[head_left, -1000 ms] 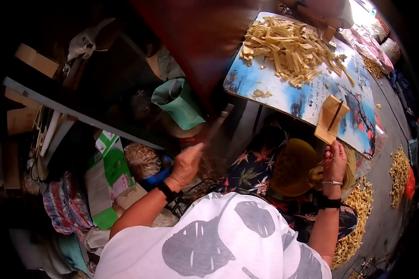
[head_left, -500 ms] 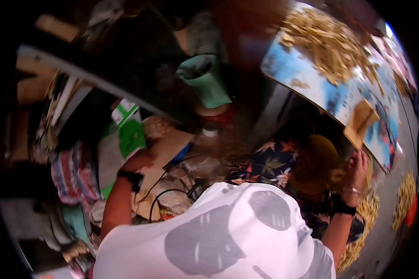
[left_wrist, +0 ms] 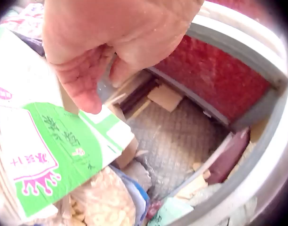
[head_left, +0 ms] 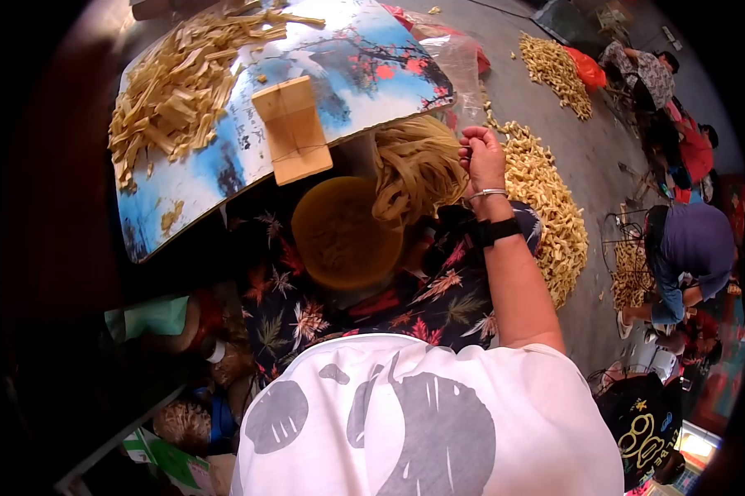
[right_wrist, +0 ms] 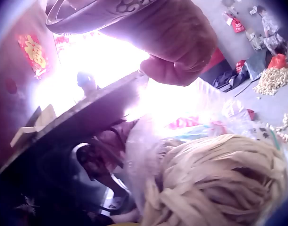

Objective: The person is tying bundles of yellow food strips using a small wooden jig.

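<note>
Now, the right hand [head_left: 484, 165] is just beside the strips [head_left: 418, 174], with fingers bent; whether it pinches one of them, I cannot tell. The strips are at the right end of the near edge of the table [head_left: 372, 91], beside the bowl [head_left: 302, 236]. On this same edge sits a wooden block [head_left: 285, 107], its end passing beyond the border. Clear plastic [right_wrist: 144, 160] lies close against the strips. At the table's left is a heap of sticks [head_left: 178, 95].

On the floor, a pile of pieces [head_left: 546, 207] spreads right next to the right hand's wrist. Farther right, a person [head_left: 695, 240] bends forward.

The left hand [left_wrist: 115, 35] hangs over a carton [left_wrist: 64, 146], thumb and fingers slightly apart, apparently holding nothing; whether it touches the carton is unclear. A bag [left_wrist: 106, 197] sits beside the carton.
</note>
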The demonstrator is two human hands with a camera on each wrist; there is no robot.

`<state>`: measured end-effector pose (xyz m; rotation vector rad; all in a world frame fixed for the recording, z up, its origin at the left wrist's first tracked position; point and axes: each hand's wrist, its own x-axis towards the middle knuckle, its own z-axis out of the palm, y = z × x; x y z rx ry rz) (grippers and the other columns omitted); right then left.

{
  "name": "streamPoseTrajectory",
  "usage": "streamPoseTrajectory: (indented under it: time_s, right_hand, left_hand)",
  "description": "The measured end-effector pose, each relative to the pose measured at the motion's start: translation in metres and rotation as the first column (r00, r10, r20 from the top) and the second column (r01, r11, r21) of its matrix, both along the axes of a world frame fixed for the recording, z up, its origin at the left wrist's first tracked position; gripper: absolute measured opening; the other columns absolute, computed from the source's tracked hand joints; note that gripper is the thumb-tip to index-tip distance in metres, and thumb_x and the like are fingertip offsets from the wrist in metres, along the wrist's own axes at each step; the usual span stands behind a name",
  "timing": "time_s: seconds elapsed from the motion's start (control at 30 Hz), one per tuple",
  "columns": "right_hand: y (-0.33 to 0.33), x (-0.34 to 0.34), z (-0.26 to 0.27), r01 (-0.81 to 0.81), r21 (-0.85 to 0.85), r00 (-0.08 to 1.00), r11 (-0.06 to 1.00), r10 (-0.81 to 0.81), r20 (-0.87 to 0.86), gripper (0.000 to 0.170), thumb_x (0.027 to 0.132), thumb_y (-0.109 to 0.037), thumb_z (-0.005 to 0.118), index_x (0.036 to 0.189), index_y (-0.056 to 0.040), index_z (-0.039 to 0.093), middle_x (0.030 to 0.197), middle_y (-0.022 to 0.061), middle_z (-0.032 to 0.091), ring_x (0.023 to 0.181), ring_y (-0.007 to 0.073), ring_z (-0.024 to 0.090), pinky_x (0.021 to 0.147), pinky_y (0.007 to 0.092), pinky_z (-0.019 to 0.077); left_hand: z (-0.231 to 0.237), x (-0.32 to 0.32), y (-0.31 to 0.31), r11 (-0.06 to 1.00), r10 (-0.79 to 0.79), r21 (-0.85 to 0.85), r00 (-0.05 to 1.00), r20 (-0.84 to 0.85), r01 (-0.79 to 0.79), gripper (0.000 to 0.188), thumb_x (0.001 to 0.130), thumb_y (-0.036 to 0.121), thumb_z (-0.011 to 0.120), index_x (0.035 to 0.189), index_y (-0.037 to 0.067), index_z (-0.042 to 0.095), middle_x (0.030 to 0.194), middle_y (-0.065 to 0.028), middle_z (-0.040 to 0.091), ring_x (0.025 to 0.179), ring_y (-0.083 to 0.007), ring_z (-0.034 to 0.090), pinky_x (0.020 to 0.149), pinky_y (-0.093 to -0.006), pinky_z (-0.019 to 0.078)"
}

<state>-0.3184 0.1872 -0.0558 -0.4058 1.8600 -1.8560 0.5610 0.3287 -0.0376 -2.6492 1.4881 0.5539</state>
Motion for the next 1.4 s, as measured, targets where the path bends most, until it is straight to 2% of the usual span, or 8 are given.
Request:
streamPoseTrajectory:
  time_s: [0.1, 0.23, 0.43, 0.67, 0.97, 1.07, 1.17, 1.4]
  right_hand:
    - [0.004, -0.026, -0.018, -0.122, 0.304, 0.971, 0.945, 0.177, -0.161, 0.021, 0.087, -0.002, 0.048, 0.090, -0.0063, 0.069, 0.076, 0.0030, 0.067, 0.066, 0.0095, 0.062, 0.057, 0.0246, 0.0499]
    - [-0.007, -0.010, -0.061, -0.266, 0.641, 0.615, 0.720, 0.639, -0.462, 0.015, 0.082, -0.015, 0.061, 0.091, -0.0085, 0.072, 0.086, 0.0184, 0.070, 0.083, 0.0366, 0.068, 0.077, 0.0419, 0.0537]
    - [-0.036, -0.003, -0.108, 0.248, 0.434, 0.284, 0.866, 0.364, -0.887, 0.018, 0.082, -0.017, 0.067, 0.099, -0.0180, 0.067, 0.106, 0.0096, 0.058, 0.101, 0.0332, 0.056, 0.078, 0.0444, 0.0519]
    - [-0.037, -0.013, -0.094, 0.039, 0.540, 0.278, 0.841, 0.510, -0.814, 0.009, 0.086, -0.017, 0.062, 0.089, -0.0133, 0.069, 0.103, 0.0109, 0.062, 0.099, 0.0340, 0.059, 0.075, 0.0419, 0.0540]
    - [-0.005, 0.025, -0.050, -0.083, 0.854, 0.499, 0.513, 0.764, -0.410, 0.028, 0.085, -0.033, 0.066, 0.102, -0.0104, 0.062, 0.090, 0.0158, 0.068, 0.085, 0.0400, 0.065, 0.072, 0.0503, 0.0512]
    - [-0.013, 0.030, -0.068, -0.036, 0.662, 0.314, 0.748, 0.638, -0.703, 0.030, 0.083, -0.032, 0.068, 0.105, -0.0125, 0.061, 0.102, 0.0126, 0.063, 0.099, 0.0349, 0.061, 0.074, 0.0470, 0.0528]
    - [-0.029, 0.040, -0.100, 0.173, 0.718, 0.172, 0.675, 0.697, -0.696, 0.029, 0.082, -0.028, 0.069, 0.107, -0.0149, 0.061, 0.113, 0.0092, 0.057, 0.114, 0.0304, 0.053, 0.076, 0.0446, 0.0533]
    - [-0.038, 0.006, -0.096, -0.108, 0.645, 0.493, 0.756, 0.604, -0.626, 0.019, 0.086, -0.019, 0.060, 0.101, -0.0085, 0.065, 0.092, 0.0187, 0.066, 0.090, 0.0372, 0.063, 0.075, 0.0460, 0.0520]
  left_hand:
    - [0.005, -0.024, -0.015, 0.996, -0.074, -0.041, 0.997, -0.001, 0.074, 0.013, 0.090, 0.012, 0.065, 0.094, 0.001, 0.066, 0.077, -0.0056, 0.062, 0.065, -0.0156, 0.055, 0.060, -0.0309, 0.0461]
    - [0.012, -0.057, -0.037, 0.974, -0.201, -0.116, 0.978, -0.047, 0.195, 0.011, 0.090, 0.011, 0.064, 0.095, 0.001, 0.066, 0.076, -0.0050, 0.061, 0.064, -0.0151, 0.053, 0.059, -0.0298, 0.0446]
    - [0.020, -0.143, -0.073, 0.857, -0.485, -0.293, 0.856, -0.178, 0.424, 0.010, 0.092, 0.009, 0.062, 0.095, 0.001, 0.065, 0.073, -0.0041, 0.059, 0.061, -0.0143, 0.050, 0.058, -0.0281, 0.0423]
    - [0.077, -0.307, -0.104, 0.733, -0.661, -0.401, 0.714, -0.230, 0.549, 0.007, 0.094, 0.003, 0.059, 0.093, -0.002, 0.065, 0.072, -0.0080, 0.058, 0.061, -0.0133, 0.052, 0.055, -0.0275, 0.0418]
    - [0.068, -0.416, -0.153, 0.446, -0.895, -0.550, 0.346, -0.282, 0.706, 0.009, 0.086, -0.005, 0.064, 0.094, -0.001, 0.064, 0.077, -0.0147, 0.061, 0.064, -0.0287, 0.058, 0.057, -0.0330, 0.0447]
    - [0.070, -0.452, -0.158, 0.313, -0.945, -0.568, 0.189, -0.268, 0.761, 0.013, 0.083, -0.005, 0.066, 0.095, 0.000, 0.065, 0.080, -0.0147, 0.062, 0.068, -0.0313, 0.061, 0.060, -0.0343, 0.0486]
    - [0.066, -0.472, -0.155, 0.241, -0.959, -0.604, 0.093, -0.267, 0.760, 0.015, 0.082, -0.006, 0.066, 0.096, 0.001, 0.066, 0.077, -0.0132, 0.060, 0.064, -0.0281, 0.059, 0.057, -0.0329, 0.0466]
    - [0.056, -0.456, -0.146, 0.352, -0.928, -0.568, 0.198, -0.315, 0.744, 0.012, 0.084, -0.005, 0.065, 0.095, 0.000, 0.066, 0.076, -0.0133, 0.060, 0.062, -0.0270, 0.057, 0.055, -0.0317, 0.0445]
